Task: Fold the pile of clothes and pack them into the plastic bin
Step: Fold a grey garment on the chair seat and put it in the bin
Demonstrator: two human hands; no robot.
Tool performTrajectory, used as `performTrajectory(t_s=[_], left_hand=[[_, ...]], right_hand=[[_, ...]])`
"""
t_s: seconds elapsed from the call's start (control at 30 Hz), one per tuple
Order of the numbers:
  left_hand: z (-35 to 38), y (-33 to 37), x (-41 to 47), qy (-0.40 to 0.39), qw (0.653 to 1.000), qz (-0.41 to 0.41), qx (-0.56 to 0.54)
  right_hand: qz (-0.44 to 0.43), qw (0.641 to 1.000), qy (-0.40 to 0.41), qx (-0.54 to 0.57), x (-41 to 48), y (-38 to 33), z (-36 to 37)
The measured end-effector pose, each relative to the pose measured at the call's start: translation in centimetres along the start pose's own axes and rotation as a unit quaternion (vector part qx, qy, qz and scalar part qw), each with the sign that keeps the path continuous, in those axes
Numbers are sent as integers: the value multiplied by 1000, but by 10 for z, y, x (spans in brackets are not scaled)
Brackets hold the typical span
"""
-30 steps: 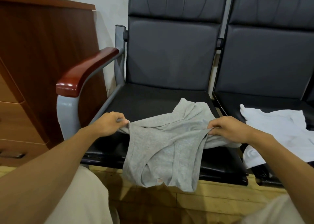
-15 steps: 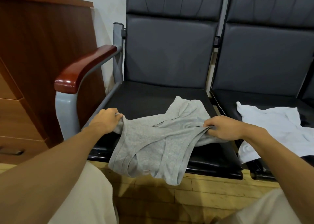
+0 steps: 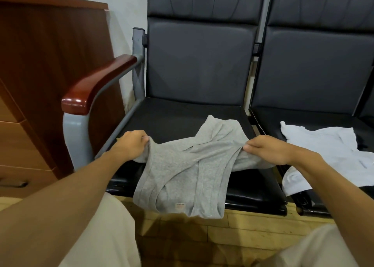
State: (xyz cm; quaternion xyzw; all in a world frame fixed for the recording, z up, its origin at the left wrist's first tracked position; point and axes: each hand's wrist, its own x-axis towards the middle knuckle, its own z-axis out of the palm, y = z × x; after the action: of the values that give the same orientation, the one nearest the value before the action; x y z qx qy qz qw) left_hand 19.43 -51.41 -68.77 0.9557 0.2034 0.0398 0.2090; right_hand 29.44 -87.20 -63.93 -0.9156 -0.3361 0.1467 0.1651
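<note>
Shirt (image 3: 182,171) gripped at both ends: left hand (image 3: 131,145) closed on left edge, right hand (image 3: 269,151) on right. Spread across seat (image 3: 172,120) front, hem overhanging. Shifted slightly left since last second; grips unchanged. Folding barely begun; bin unseen.

Waiting area, linked black seats (image 3: 199,64), wooden cabinet (image 3: 50,64)

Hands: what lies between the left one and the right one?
The grey shirt, gripped at each end by the left hand and right hand; the head view shows it.
</note>
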Motion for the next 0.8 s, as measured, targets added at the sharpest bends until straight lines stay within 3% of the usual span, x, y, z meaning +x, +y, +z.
performTrajectory(t_s=[0.2, 0.27, 0.43, 0.57, 0.7, 0.8], left_hand=[[-6, 19, -32, 37, 990, 111, -81], [-13, 21, -44, 49, 985, 134, -100], [-31, 40, -70, 13, 991, 111, -79], [-55, 64, -90, -19, 986, 66, -150], [-94, 91, -122, -73, 957, 85, -267], [-122, 109, -143, -104, 922, 97, -360]], right_hand=[[-35, 986, 153, 48, -10, -11, 15], [-33, 985, 160, 56, -16, -20, 17], [-3, 991, 62, 118, -40, -49, 9], [-29, 988, -14, 152, -59, -91, -11], [-36, 977, -94, 187, -82, -131, -35], [-33, 963, -96, 250, -96, -146, -50]])
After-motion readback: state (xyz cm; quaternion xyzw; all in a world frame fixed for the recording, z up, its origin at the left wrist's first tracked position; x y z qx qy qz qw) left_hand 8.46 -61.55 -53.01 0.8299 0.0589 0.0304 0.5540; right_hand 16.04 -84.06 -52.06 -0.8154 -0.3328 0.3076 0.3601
